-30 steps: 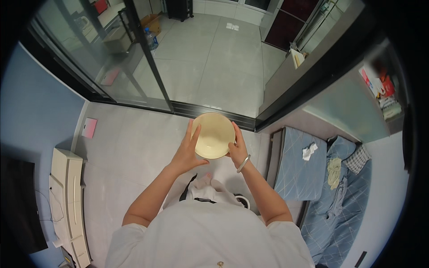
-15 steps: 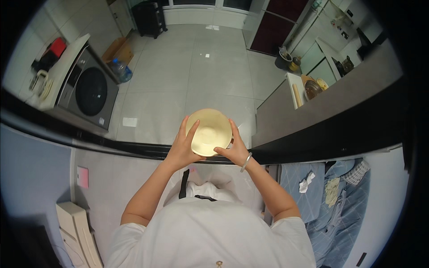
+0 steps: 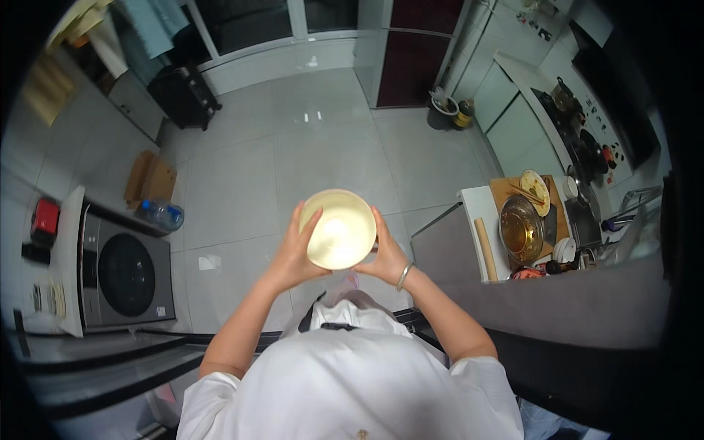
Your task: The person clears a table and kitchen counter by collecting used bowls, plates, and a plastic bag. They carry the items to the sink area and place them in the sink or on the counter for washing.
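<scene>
Both my hands carry a pale yellow bowl (image 3: 339, 233) out in front of my body, its open top facing up toward me. My left hand (image 3: 295, 253) is closed on the left side, with the thumb over the rim. On the opposite side my right hand (image 3: 385, 257) grips the bowl, its fingers partly hidden behind the wall. A bracelet (image 3: 404, 276) circles my right wrist. I see nothing inside the bowl but its smooth, brightly lit surface.
To the right a counter (image 3: 475, 209) bears a rolling pin (image 3: 485, 249), a large glass bowl (image 3: 519, 229) and a plate (image 3: 534, 188) with chopsticks. At left stands a washing machine (image 3: 126, 273), near a water bottle (image 3: 163, 214). Beyond are a suitcase (image 3: 183, 97) and a bucket (image 3: 443, 114).
I have moved forward through the doorway into the tiled kitchen, the bowl still in both hands. The counter and washing machine now appear closer, and the bedding has mostly left the view.
</scene>
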A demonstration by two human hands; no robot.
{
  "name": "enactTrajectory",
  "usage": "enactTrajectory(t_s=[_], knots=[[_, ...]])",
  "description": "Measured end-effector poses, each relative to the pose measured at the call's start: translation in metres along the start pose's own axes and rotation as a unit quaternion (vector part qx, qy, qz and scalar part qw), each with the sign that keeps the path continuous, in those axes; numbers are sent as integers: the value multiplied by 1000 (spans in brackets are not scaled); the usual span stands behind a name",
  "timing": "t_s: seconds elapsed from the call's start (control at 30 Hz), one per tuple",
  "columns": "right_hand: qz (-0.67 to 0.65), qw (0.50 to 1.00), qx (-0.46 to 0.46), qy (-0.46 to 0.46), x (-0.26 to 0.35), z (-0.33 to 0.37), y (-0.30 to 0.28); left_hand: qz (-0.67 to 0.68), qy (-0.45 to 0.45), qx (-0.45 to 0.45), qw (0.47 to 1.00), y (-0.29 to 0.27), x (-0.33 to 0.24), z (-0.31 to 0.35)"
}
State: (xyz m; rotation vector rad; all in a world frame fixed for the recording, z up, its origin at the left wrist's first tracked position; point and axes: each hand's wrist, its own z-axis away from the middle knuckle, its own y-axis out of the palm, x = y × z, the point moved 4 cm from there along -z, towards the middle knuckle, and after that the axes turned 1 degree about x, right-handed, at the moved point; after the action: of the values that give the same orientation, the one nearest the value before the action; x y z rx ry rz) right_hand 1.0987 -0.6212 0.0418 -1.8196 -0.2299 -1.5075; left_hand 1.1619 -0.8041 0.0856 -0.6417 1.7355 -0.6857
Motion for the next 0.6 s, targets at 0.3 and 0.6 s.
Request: enactTrajectory(t_s=[0.3, 0.6], knots=[[25, 989, -141, 42, -72, -181, -161, 31, 91, 97, 991, 19, 59, -296], [-38, 918, -361, 158, -147, -266, -312, 36, 230, 296, 926, 107, 51, -576]])
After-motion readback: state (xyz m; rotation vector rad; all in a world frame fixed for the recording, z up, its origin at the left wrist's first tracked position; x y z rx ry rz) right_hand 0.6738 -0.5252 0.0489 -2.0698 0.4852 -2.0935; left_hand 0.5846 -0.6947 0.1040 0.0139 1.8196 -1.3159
